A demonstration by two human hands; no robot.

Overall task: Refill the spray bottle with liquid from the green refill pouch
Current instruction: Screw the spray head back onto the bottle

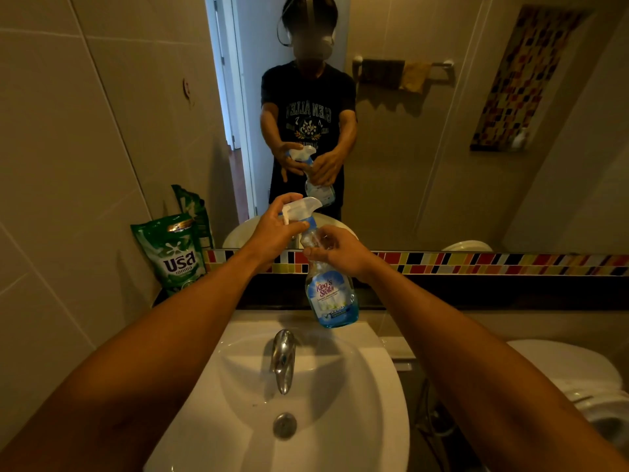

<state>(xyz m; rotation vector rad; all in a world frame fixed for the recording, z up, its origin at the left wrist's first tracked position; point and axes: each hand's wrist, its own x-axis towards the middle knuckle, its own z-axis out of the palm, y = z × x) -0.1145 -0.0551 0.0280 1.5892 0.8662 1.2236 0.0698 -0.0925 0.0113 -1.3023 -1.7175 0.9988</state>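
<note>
A clear spray bottle [332, 298] with a blue label and a little blue liquid at its bottom hangs in the air above the back of the sink. My right hand [335, 252] grips its neck. My left hand [277, 226] is closed around the white trigger head [303, 207] at the top. The green refill pouch [177, 252] stands upright on the dark ledge at the left, against the wall, apart from both hands.
A white sink [374, 403] with a chrome faucet [283, 359] lies below the bottle. A mirror [425, 148] ahead reflects a person holding the bottle. A toilet [585, 379] is at the right. A coloured mosaic strip [476, 262] runs under the mirror.
</note>
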